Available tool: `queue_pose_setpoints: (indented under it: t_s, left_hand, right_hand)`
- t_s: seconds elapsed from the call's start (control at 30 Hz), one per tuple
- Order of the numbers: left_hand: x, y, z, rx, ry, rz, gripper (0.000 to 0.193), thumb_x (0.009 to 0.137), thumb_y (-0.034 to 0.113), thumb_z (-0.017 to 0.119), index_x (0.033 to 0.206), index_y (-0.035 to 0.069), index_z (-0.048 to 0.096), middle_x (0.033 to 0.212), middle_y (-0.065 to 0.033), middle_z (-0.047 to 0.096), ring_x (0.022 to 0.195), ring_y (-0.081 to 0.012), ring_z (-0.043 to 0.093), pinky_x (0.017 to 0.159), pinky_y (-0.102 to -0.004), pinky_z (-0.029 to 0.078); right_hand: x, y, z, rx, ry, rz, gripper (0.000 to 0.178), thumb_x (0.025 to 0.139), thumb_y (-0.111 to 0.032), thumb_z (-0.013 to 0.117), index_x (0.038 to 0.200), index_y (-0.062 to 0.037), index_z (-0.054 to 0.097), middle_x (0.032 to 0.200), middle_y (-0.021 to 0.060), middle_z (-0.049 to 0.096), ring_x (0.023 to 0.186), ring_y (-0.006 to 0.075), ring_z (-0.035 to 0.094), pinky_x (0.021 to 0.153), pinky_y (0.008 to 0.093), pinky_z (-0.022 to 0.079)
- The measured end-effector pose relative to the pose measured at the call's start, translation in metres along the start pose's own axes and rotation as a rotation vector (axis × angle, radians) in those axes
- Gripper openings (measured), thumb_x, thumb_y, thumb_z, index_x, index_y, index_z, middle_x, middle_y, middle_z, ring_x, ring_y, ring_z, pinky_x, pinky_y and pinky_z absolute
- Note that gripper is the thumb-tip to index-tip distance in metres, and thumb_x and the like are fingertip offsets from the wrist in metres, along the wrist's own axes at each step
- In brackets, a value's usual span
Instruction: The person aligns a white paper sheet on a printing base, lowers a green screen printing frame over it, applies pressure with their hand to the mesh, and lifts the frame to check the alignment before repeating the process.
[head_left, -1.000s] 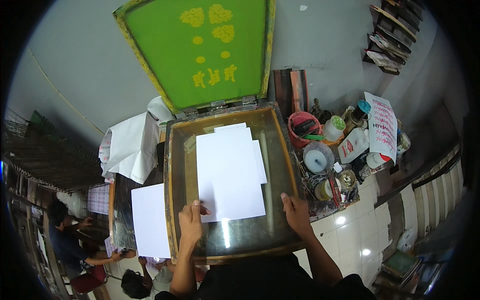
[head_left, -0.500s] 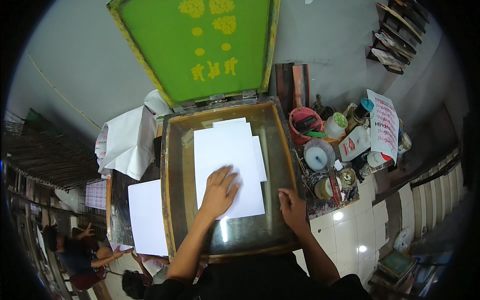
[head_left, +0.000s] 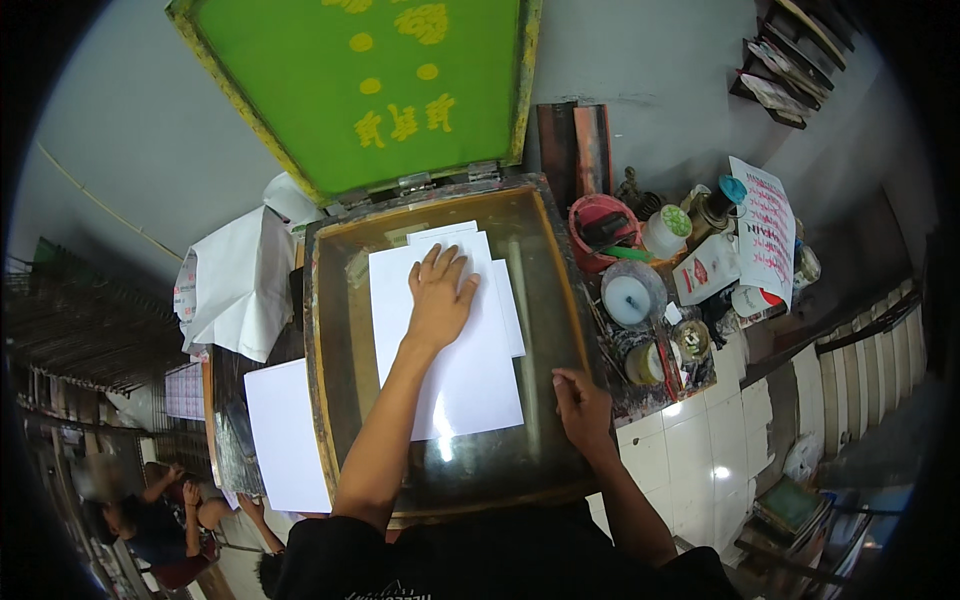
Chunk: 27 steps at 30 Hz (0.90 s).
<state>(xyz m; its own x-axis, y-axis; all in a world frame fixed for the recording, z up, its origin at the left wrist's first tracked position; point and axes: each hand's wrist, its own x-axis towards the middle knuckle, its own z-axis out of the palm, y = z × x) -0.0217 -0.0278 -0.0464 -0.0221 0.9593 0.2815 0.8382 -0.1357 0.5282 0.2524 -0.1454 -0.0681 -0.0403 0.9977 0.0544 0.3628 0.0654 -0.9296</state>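
A white sheet of paper (head_left: 470, 392) lies on the glass top of a wood-framed printing table (head_left: 350, 420). Smaller white cards (head_left: 510, 310) stick out from beneath its top and right side. My left hand (head_left: 440, 300) rests on the upper part of the sheet, palm down with fingers spread. To the right of the paper, my right hand (head_left: 583, 408) sits by the table's right edge, its fingers curled in and the thumb side up; I make out nothing in it. Hinged behind the table, a green screen with yellow shapes (head_left: 300, 110) stands raised.
A stack of white sheets (head_left: 285, 430) lies to the left, below a white wrapped bundle (head_left: 240, 280). On the right, a side table holds a pink bucket (head_left: 590, 215), a jar (head_left: 628, 298) and several containers. Another person (head_left: 150, 530) sits at the lower left.
My left hand has slid up the sheet, away from me, from its middle to its upper part. My right hand stays by the table's right edge. The whole view has shifted slightly.
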Motion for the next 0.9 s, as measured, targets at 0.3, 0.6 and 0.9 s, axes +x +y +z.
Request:
queue_pose_setpoints:
  t_s: [0.3, 0.6, 0.9]
  left_hand:
    - [-0.113, 0.037, -0.094, -0.572, 0.104, -0.556, 0.047, 0.111, 0.035, 0.049, 0.12, -0.006, 0.07, 0.071, -0.0111, 0.067, 0.081, -0.0189, 0.068, 0.075, -0.0382, 0.051]
    - [-0.21, 0.006, -0.129, -0.27, 0.157, -0.48, 0.035, 0.104, 0.024, 0.06, 0.123, -0.003, 0.07, 0.114, -0.0222, 0.073, 0.108, -0.0338, 0.069, 0.096, -0.041, 0.051]
    - [-0.146, 0.024, -0.087, -0.117, 0.007, -0.044, 0.031, 0.097, 0.018, 0.066, 0.122, -0.001, 0.07, 0.126, -0.0204, 0.069, 0.121, -0.0394, 0.061, 0.11, -0.0475, 0.043]
  right_hand:
    - [-0.006, -0.003, -0.016, 0.328, 0.039, 0.115, 0.019, 0.104, -0.012, 0.064, 0.115, 0.0012, 0.071, 0.074, 0.0017, 0.063, 0.065, 0.0069, 0.059, 0.06, 0.024, 0.046]
    - [0.005, -0.006, -0.032, 0.175, 0.118, -0.017, 0.019, 0.102, -0.013, 0.067, 0.113, 0.0025, 0.071, 0.086, 0.0064, 0.071, 0.078, 0.0111, 0.067, 0.072, 0.026, 0.052]
    - [0.077, -0.048, 0.0, -0.14, -0.137, -0.302, 0.016, 0.092, -0.006, 0.071, 0.106, 0.0009, 0.071, 0.098, 0.0151, 0.07, 0.092, 0.0295, 0.069, 0.081, 0.0368, 0.054]
